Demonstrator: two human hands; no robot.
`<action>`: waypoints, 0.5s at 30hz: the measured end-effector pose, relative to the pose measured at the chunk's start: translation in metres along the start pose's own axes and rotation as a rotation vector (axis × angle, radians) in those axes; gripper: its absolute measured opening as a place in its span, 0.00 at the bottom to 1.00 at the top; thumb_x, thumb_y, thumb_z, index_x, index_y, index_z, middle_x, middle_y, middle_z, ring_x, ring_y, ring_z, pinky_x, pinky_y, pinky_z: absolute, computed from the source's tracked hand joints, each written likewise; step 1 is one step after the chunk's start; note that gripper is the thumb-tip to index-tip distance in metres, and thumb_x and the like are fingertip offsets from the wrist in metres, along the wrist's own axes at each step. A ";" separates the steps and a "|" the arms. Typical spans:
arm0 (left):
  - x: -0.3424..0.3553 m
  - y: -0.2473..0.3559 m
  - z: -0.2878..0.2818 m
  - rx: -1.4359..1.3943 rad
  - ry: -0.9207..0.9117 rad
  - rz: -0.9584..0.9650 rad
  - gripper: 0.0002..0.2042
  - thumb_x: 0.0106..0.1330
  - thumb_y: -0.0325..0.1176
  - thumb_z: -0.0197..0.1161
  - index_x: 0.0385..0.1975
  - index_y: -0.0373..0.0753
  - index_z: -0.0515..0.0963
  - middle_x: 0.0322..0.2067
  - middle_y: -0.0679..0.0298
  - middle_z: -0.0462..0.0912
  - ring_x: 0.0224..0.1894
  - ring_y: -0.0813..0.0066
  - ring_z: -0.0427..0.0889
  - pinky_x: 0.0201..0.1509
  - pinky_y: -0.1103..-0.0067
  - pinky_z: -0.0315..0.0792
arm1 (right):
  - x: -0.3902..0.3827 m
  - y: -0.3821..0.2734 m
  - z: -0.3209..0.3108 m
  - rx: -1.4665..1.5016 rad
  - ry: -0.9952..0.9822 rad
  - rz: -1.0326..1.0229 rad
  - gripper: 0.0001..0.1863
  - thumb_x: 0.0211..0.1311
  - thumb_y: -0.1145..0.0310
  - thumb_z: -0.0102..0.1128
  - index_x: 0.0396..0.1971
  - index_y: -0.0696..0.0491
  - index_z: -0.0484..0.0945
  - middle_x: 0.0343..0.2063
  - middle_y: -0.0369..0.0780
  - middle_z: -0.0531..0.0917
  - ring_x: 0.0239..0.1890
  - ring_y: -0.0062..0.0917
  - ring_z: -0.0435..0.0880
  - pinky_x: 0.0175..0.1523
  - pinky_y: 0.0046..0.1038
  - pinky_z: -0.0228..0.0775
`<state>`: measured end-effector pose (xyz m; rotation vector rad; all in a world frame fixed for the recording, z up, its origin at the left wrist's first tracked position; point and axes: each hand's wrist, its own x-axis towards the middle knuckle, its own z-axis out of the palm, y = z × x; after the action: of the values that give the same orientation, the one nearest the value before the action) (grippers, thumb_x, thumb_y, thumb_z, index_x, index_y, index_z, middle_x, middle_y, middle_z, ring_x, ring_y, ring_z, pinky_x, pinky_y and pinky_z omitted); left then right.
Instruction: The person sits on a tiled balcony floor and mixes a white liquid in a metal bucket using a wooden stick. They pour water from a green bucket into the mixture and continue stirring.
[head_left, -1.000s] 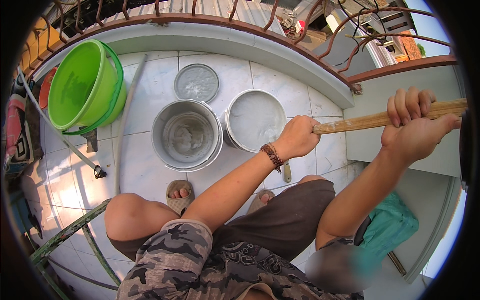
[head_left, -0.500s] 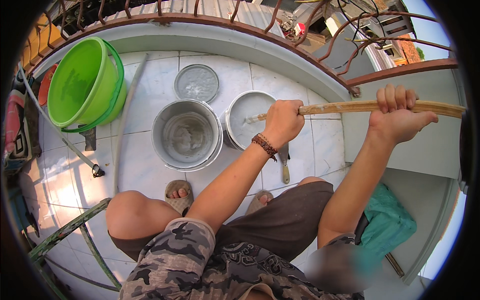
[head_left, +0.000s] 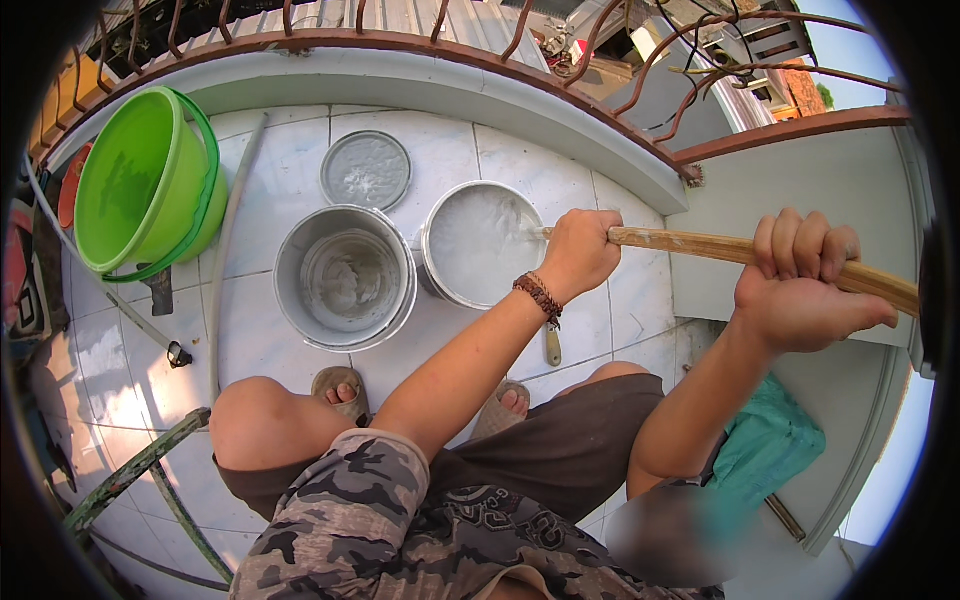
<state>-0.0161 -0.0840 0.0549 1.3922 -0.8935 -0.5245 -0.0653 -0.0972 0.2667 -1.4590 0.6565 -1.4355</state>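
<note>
A long wooden stick (head_left: 690,243) slants into a bucket (head_left: 428,262) of pale grey liquid, its lower end at the bucket's right side. My left hand (head_left: 582,252), with a braided bracelet at the wrist, is closed round the stick near the bucket. Farther up, my right hand (head_left: 805,285) wraps its fingers over the same stick, thumb stretched out to the right. Touching or nearly touching on the left stands a second bucket (head_left: 290,305), its inside coated grey with some residue at the bottom. Behind the buckets, a round grey-smeared lid (head_left: 366,170) lies on the tiles.
A scraper's handle (head_left: 553,347) shows beside the liquid-filled bucket. Far left are a green tub (head_left: 190,215) and a grey pipe (head_left: 232,230). A low wall with a rusty railing (head_left: 400,40) curves behind. Teal cloth (head_left: 770,435) lies right; a green metal frame (head_left: 140,470) stands near left.
The stick's lower end has moved rightward within the bucket, and its upper part tilts nearer to me. My right hand has come down slightly. The whole view has shifted a little.
</note>
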 end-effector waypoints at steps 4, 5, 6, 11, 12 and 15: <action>-0.014 0.009 0.010 -0.040 -0.103 -0.048 0.07 0.49 0.23 0.52 0.22 0.34 0.79 0.19 0.46 0.76 0.24 0.46 0.75 0.31 0.65 0.71 | 0.009 -0.009 -0.003 -0.116 0.034 0.019 0.40 0.52 0.19 0.21 0.17 0.48 0.51 0.11 0.31 0.51 0.14 0.18 0.43 0.18 0.22 0.35; -0.016 0.013 0.011 -0.045 -0.125 -0.074 0.07 0.49 0.23 0.52 0.22 0.34 0.79 0.19 0.46 0.76 0.24 0.46 0.75 0.32 0.64 0.71 | 0.011 -0.010 -0.005 -0.116 0.026 0.021 0.40 0.54 0.20 0.21 0.17 0.48 0.51 0.11 0.31 0.51 0.14 0.18 0.43 0.18 0.22 0.35; -0.017 0.015 0.009 -0.025 -0.138 -0.065 0.07 0.50 0.23 0.52 0.23 0.33 0.79 0.19 0.45 0.76 0.25 0.45 0.76 0.33 0.63 0.71 | 0.014 -0.010 -0.006 -0.113 0.014 0.026 0.39 0.55 0.21 0.21 0.17 0.48 0.52 0.11 0.31 0.51 0.14 0.17 0.43 0.18 0.21 0.35; -0.022 0.021 0.000 0.077 -0.222 -0.154 0.07 0.49 0.24 0.53 0.21 0.31 0.78 0.20 0.42 0.77 0.28 0.42 0.78 0.38 0.59 0.73 | 0.030 0.002 -0.016 -0.089 0.045 0.089 0.36 0.61 0.27 0.18 0.17 0.48 0.52 0.11 0.31 0.51 0.14 0.18 0.44 0.17 0.21 0.35; -0.022 0.020 -0.004 0.114 -0.213 -0.168 0.07 0.49 0.24 0.53 0.21 0.31 0.78 0.21 0.42 0.77 0.28 0.42 0.78 0.38 0.58 0.73 | 0.033 0.008 -0.016 -0.054 0.051 0.116 0.36 0.62 0.28 0.18 0.17 0.48 0.52 0.11 0.31 0.51 0.14 0.18 0.44 0.17 0.21 0.35; -0.016 0.015 -0.014 0.191 -0.128 -0.188 0.06 0.47 0.24 0.53 0.19 0.31 0.77 0.20 0.43 0.77 0.28 0.43 0.78 0.37 0.59 0.73 | 0.033 0.019 -0.013 0.024 0.049 0.132 0.36 0.62 0.28 0.17 0.17 0.48 0.52 0.10 0.32 0.50 0.14 0.18 0.43 0.17 0.21 0.35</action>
<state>-0.0169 -0.0608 0.0669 1.6410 -0.9390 -0.6916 -0.0677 -0.1374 0.2632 -1.3406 0.7503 -1.3752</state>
